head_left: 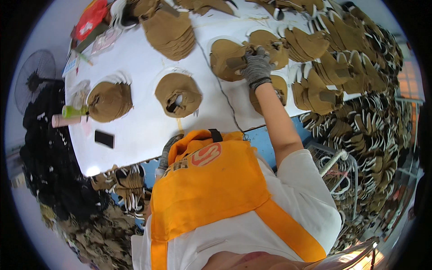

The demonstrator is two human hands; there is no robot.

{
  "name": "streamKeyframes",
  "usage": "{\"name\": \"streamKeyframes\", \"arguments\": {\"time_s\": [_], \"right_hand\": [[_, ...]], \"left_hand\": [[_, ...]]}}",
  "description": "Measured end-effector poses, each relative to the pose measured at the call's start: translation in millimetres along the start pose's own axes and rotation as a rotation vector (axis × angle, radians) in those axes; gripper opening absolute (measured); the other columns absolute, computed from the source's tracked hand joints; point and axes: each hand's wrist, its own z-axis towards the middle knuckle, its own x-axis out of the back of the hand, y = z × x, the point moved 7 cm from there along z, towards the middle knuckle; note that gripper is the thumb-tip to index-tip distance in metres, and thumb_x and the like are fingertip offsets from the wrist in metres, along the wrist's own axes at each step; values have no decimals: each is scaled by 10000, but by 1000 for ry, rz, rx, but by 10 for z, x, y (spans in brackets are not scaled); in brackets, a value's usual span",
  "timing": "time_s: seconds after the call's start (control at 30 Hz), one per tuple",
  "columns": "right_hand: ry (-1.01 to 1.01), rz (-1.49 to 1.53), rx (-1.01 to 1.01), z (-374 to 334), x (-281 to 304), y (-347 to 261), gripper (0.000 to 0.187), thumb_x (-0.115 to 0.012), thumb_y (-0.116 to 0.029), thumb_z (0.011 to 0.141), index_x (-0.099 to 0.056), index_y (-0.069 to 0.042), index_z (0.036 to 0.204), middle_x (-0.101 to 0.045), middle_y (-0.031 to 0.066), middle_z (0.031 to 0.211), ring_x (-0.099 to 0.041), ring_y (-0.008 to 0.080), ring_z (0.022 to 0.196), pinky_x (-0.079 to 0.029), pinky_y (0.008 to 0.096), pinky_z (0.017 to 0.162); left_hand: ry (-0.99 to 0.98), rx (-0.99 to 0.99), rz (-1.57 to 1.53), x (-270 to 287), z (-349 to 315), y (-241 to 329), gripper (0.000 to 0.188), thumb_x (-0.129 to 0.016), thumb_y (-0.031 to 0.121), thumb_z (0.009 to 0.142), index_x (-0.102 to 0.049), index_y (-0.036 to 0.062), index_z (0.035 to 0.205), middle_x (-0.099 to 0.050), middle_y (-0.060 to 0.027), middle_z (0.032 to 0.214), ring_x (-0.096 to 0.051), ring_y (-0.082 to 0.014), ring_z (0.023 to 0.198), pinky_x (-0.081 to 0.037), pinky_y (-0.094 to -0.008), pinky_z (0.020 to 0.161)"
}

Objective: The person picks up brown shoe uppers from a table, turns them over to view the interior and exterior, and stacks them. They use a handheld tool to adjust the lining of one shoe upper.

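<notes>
My right hand (258, 66), in a grey knitted glove, reaches far over the white table. Its fingers are curled on the right edge of a brown cap (222, 58); another brown cap (270, 45) lies just beyond that hand. Below my right wrist sits one more cap (269, 92), partly covered by the forearm. My left hand (170, 147), gloved too, is at the table's near edge beside my orange apron (211, 184), which hides most of its fingers. In front of it a single brown cap (178, 93) lies with its back opening showing.
Stacked caps stand at the left (110, 101), at the back (173, 36) and along the right (317, 92). A phone (104, 139), green bottle (74, 111) and pink cylinder (65, 120) are at the left edge. A dark cord (225, 94) crosses the white table (139, 130). Right: wire cart (335, 166).
</notes>
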Motion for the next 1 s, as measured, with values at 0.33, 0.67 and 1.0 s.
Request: {"name": "streamKeyframes", "arguments": {"time_s": [0.33,0.67,1.0], "right_hand": [[142,42,117,-240,-138,-139,854,-853,-409,588,-499,-142,1318,-335,113,1428,-322,317,1325,-263,579,1061],[106,1062,151,232,-388,572,873,-852,-201,668,-348,59,1331,-457,158,1320,-484,247,1162,-385,346,1006],[343,1447,74,118,-106,1164,896,-875,-282,638,-371,40,1305,-497,179,1227,-500,272,1118,-431,358,964]], "left_hand": [[-110,39,-164,147,117,-131,329,-450,121,977,-484,12,1286,-559,-119,1243,-547,-205,1117,-452,-300,972],[73,19,34,-128,-25,289,327,-435,112,981,-484,10,1287,-556,-118,1245,-551,-190,1108,-457,-280,966],[-182,-50,54,-354,100,470,327,-391,70,987,-476,20,1299,-547,-123,1255,-554,-197,1111,-461,-288,975]]}}
